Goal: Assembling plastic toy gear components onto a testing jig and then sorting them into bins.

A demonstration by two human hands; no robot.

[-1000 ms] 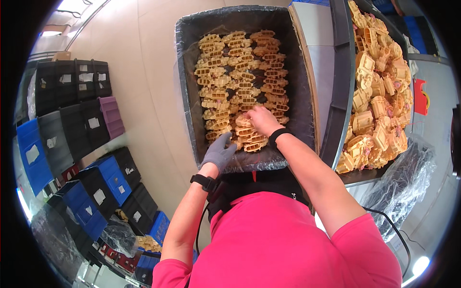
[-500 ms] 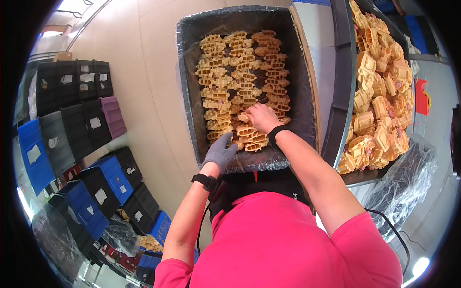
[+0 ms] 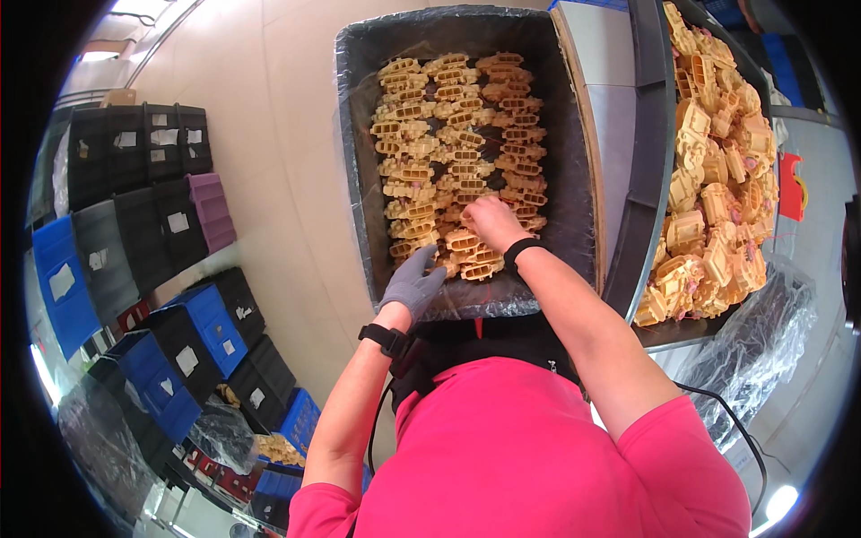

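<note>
A black plastic-lined bin (image 3: 354,134) in front of me holds several rows of yellow moulded plastic parts (image 3: 453,134). My right hand (image 3: 489,220), bare with a dark wristband, rests on the parts in the nearest rows, fingers curled over one yellow part (image 3: 462,240). My left hand (image 3: 413,282), in a grey glove with a black wrist strap, lies on the bin's near edge beside those same parts, fingers loosely apart, holding nothing I can see.
To the right a second dark bin (image 3: 650,179) is heaped with larger yellow parts (image 3: 717,188). Stacks of black, blue and purple crates (image 3: 134,224) stand on the floor to the left. A crumpled plastic bag (image 3: 767,332) hangs at the right.
My right hand has slid a little left and nearer along the front rows of parts. The gloved left hand has stayed on the bin's near edge.
</note>
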